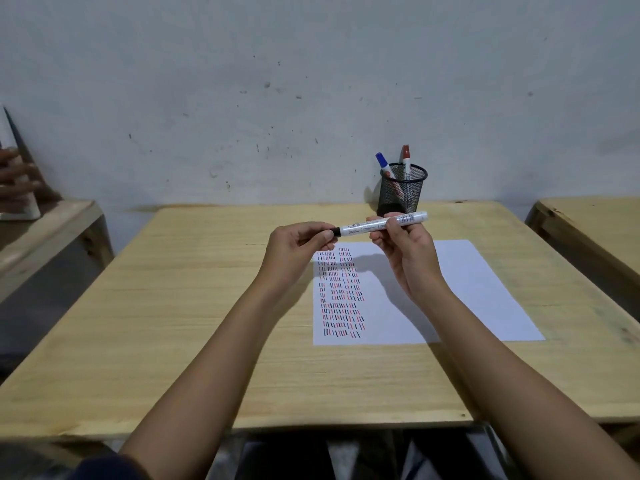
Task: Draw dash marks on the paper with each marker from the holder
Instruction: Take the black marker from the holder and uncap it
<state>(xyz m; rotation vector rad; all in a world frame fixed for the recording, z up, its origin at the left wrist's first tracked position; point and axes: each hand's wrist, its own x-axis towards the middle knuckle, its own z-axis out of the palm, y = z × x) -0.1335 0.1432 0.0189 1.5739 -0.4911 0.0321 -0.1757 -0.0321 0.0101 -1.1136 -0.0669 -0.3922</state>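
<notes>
I hold a white marker (372, 225) level above the desk. My right hand (403, 249) grips its barrel. My left hand (299, 242) pinches the black cap end at the marker's left tip. Below lies a white paper (450, 289) with several rows of black and red dash marks (341, 292) down its left part. A black mesh holder (401, 194) stands at the desk's back edge, just behind my right hand. In it stand a blue-capped marker (383, 163) and a red-capped marker (406, 157).
The wooden desk (173, 306) reaches to a grey wall. Another wooden table (595, 220) stands at the right. At the far left, another person's hand (17, 178) rests by a bench (45, 230).
</notes>
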